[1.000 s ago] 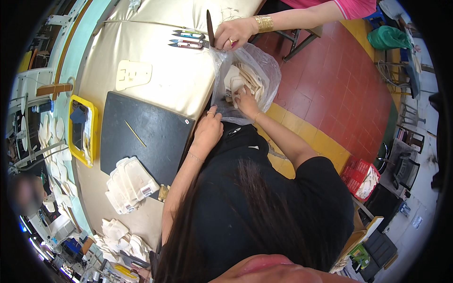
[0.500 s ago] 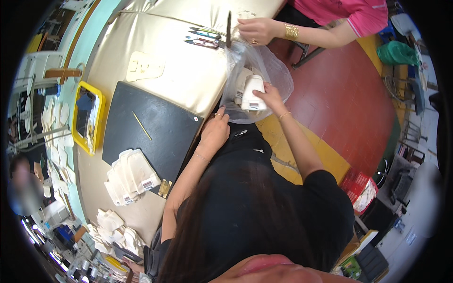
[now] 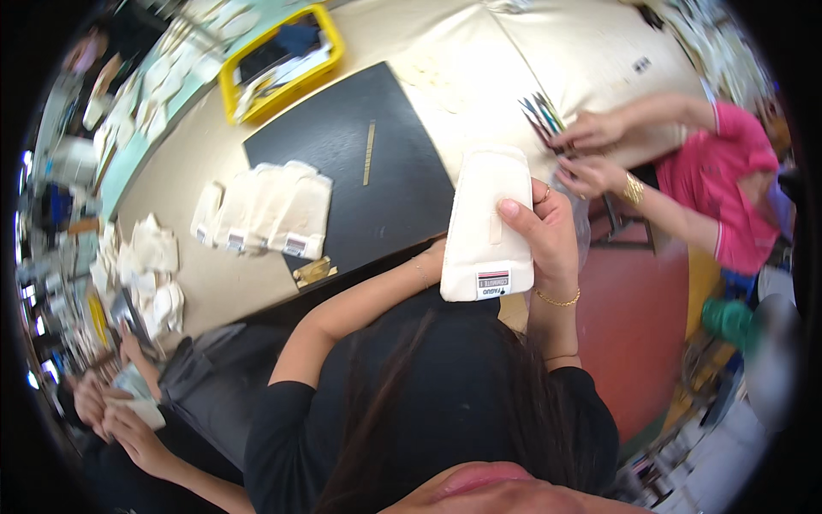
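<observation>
while in right fingers [image 3: 524,220], cream pad [image 3: 478,218]

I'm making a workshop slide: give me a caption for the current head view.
Right hand holding a cream fabric piece; similar pieces lie overlapping, partly on a black board.

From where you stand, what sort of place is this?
Probably a sewing or fabric-goods workshop: the right hand holds a cream fabric piece bearing a label, similar labelled pieces lie overlapping, partly on a black board, and a co-worker in pink is at the same table.
</observation>
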Demonstrator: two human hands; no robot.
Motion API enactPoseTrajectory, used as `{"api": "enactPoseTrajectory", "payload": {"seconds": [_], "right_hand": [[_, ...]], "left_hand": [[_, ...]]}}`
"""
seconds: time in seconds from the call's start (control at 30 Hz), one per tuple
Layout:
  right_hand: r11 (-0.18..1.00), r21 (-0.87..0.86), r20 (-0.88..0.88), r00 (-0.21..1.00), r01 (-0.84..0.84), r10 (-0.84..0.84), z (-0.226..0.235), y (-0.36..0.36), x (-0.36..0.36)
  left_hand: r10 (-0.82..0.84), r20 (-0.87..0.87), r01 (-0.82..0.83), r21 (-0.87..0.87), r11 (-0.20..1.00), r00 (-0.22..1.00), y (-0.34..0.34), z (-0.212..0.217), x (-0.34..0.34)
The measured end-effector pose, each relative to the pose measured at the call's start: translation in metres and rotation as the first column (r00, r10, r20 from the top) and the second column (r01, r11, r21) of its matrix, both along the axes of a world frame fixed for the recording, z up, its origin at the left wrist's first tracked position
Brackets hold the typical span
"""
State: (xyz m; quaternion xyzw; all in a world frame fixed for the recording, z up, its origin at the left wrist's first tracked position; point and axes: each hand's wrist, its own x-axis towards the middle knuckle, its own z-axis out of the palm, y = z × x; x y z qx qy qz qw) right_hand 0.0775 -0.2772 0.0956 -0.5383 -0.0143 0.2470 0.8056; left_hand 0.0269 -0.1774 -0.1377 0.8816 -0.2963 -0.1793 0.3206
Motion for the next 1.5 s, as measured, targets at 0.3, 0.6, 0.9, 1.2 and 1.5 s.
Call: {"api": "enactPoseTrajectory", "payload": {"seconds": [0.3,0.6,0.9,1.2,1.5], "right_hand": [[0.966,0.007,0.152,0.955,-0.26,0.256,0.025,0.089,0.013],[0.824,0.029,0.107,0.821,-0.566,0.561,0.018,0.176,0.011],[0.859,-0.134,0.305,0.804,-0.494,0.51,0.032,0.194,-0.009],[0.894,-0.112,0.357,0.822,-0.434,0.443,0.03,0.204,-0.016],[0.902,-0.11,0.396,0.814,-0.418,0.426,0.026,0.205,-0.017]], "left_hand": [[0.041,-0.031,-0.043,-0.037,0.998,0.999,0.007,-0.012,-0.003],[0.114,-0.053,-0.119,-0.11,0.987,0.992,0.008,-0.01,0.005],[0.175,-0.101,-0.187,-0.122,0.975,0.979,0.029,-0.024,0.001],[0.213,-0.112,-0.226,-0.113,0.968,0.971,0.043,-0.027,0.0],[0.189,-0.141,-0.208,-0.13,0.97,0.972,0.031,-0.027,0.0]]}}
